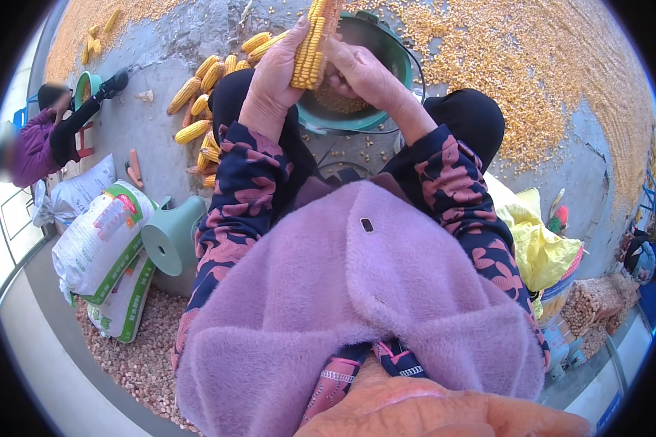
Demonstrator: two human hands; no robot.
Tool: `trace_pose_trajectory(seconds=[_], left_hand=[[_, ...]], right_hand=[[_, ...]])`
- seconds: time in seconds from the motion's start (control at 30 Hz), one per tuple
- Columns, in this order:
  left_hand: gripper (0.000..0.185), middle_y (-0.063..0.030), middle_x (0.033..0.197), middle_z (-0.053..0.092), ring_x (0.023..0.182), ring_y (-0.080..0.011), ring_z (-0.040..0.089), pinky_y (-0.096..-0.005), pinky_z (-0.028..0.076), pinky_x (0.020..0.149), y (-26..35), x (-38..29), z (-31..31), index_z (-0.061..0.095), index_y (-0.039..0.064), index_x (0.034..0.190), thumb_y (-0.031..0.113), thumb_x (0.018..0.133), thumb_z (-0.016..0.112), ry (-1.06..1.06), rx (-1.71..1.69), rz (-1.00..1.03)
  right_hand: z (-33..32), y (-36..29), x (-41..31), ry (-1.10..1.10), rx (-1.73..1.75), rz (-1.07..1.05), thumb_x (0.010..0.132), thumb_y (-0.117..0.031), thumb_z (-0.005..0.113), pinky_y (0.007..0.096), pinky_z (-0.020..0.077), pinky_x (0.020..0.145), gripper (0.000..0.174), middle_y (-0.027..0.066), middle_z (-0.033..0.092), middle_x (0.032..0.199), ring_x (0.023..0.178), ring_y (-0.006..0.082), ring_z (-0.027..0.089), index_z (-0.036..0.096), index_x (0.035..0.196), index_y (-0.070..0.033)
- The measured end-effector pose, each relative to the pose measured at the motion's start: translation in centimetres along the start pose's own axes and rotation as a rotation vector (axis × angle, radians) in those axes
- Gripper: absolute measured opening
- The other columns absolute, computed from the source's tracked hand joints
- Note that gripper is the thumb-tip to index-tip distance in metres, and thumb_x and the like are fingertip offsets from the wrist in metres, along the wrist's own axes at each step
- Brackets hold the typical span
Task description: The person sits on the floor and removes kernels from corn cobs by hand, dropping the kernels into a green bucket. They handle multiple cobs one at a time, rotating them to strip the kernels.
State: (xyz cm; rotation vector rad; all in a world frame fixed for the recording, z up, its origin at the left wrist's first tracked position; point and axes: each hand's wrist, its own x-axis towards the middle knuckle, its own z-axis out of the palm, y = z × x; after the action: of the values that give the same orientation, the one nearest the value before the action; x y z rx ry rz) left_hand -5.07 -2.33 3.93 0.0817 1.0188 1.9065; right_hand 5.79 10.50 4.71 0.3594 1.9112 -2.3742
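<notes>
My left hand (277,76) grips an ear of yellow corn (308,57), its thumb along the side. Against the right side of that ear my right hand (361,70) presses with curled fingers. Bare pinkish cob (332,21) shows along the ear's right upper side; whether it is the same ear or a second cob, I cannot tell. Beneath both hands, between my knees, stands a green basin (343,121) with loose kernels (341,102) at its bottom. Several unshelled ears (192,131) lie heaped beside my left knee.
Loose kernels (503,76) cover the floor at the right. To the left are a green plastic stool (169,240), stacked white sacks (101,235) and a seated person (38,136) with a basin. A yellow sack (546,251) and piled bare cobs (596,303) stand at the right.
</notes>
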Motion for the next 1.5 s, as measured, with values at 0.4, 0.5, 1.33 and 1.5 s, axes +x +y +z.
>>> trace_pose_trajectory(seconds=[0.4,0.5,1.33,1.5], left_hand=[[0.055,-0.0191,0.114,0.066,0.100,-0.0243,0.069,-0.0328,0.060,0.083,-0.2,0.3,-0.7,0.054,-0.007,0.129,0.042,0.107,0.043,-0.010,0.016,-0.031],[0.054,-0.0197,0.114,0.066,0.103,-0.0257,0.068,-0.0351,0.058,0.089,-0.3,0.4,-1.1,0.054,-0.008,0.128,0.040,0.107,0.043,-0.003,0.017,-0.016],[0.051,-0.0203,0.110,0.067,0.103,-0.0281,0.067,-0.0417,0.057,0.093,-0.5,0.7,-1.8,0.054,-0.006,0.127,0.040,0.106,0.046,0.030,-0.068,0.015],[0.051,-0.0202,0.110,0.067,0.103,-0.0275,0.067,-0.0401,0.057,0.093,-0.4,0.9,-1.6,0.054,-0.006,0.128,0.040,0.106,0.046,0.013,-0.059,0.024]], right_hand=[[-0.7,1.7,0.2,-0.160,0.113,-0.027,0.104,-0.048,0.049,0.0236,0.0312,0.049,0.047,-0.0055,0.046,0.067,0.055,0.0049,0.041,0.062,0.096,-0.003],[-0.5,0.9,-0.2,-0.123,0.063,-0.015,0.103,-0.048,0.051,0.0208,0.0281,0.049,0.046,-0.0071,0.045,0.068,0.057,0.0021,0.038,0.063,0.101,-0.003],[0.1,1.1,-0.3,-0.219,0.071,-0.016,0.105,-0.044,0.051,0.0209,0.0301,0.049,0.041,-0.0051,0.048,0.067,0.054,0.0041,0.040,0.061,0.094,-0.006],[-0.3,0.3,-0.6,-0.170,0.015,-0.012,0.105,-0.049,0.046,0.0205,0.0291,0.048,0.046,-0.0052,0.048,0.067,0.054,0.0033,0.039,0.060,0.093,-0.006]])
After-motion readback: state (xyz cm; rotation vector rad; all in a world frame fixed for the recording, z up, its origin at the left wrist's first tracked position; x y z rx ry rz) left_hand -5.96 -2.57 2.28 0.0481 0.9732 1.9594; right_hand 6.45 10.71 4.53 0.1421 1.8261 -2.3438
